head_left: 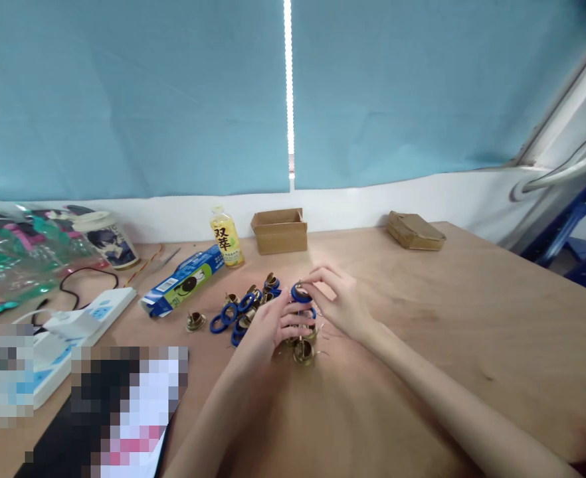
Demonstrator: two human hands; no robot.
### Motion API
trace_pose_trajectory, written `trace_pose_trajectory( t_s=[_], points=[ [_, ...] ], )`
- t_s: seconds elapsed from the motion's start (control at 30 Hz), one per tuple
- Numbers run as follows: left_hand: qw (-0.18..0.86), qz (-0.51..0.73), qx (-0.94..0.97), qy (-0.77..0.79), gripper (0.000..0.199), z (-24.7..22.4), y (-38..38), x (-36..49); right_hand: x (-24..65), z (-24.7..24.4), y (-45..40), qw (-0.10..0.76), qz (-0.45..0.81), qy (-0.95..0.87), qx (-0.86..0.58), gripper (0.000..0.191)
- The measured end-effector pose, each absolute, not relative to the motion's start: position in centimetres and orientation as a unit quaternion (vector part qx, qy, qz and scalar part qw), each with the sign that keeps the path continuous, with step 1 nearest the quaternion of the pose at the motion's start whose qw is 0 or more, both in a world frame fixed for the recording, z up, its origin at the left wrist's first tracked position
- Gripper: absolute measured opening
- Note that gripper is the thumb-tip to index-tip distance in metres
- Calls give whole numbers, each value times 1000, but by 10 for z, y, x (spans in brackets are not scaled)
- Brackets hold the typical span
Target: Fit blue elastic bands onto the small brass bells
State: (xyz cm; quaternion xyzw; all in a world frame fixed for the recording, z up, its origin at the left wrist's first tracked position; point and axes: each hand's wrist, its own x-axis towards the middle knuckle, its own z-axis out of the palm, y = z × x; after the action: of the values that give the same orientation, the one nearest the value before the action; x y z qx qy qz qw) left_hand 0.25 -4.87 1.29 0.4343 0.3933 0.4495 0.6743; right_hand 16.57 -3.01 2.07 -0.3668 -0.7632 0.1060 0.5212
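Between my two hands is a brass-coloured metal fitting with a blue ring (301, 297) around it. My left hand (276, 323) steadies it from the left, thumb against the ring and the other fingers stretched below. From the right, my right hand (341, 302) pinches its top with thumb and forefinger. Just under my fingers, more brass fittings (303, 352) stand on the table, some with thin wire ends sticking out; my left hand partly hides them. Left of my left hand lies a loose pile of blue rings (229, 313) and brass fittings. One brass fitting (195, 322) sits apart from it.
Behind the pile are a blue-green carton (186, 282), a yellow-labelled bottle (227, 238) and an open cardboard box (280, 232). A brown package (415, 231) lies at the back right. At left are a paper cup (106, 239), a power strip (98, 312) and cables.
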Motion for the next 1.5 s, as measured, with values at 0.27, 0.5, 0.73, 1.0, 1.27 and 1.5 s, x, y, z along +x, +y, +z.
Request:
trace_pose_trajectory(
  t_s=[0.27, 0.5, 0.73, 1.0, 1.27, 1.5],
  points=[
    [640, 500, 469, 348, 40, 1, -51, 5, 168, 10, -67, 530, 171, -745, -367, 11],
    [603, 471, 539, 352, 33, 0, -52, 3, 167, -4, -65, 516, 170, -737, -402, 26],
    [569, 440, 598, 353, 27, 12, -62, 2, 165, -9, -76, 527, 103, -736, -412, 27],
    [525, 460, 630, 341, 19, 5, -59, 5, 162, -13, -78, 546, 90, -719, -421, 26],
    [517, 443, 656, 324, 24, 2, -61, 3, 162, -12, -75, 566, 141, -696, -418, 20],
    [461, 434, 696, 338, 38, -3, -59, 1, 164, -12, -75, 571, 141, -689, -424, 21]
  ],
)
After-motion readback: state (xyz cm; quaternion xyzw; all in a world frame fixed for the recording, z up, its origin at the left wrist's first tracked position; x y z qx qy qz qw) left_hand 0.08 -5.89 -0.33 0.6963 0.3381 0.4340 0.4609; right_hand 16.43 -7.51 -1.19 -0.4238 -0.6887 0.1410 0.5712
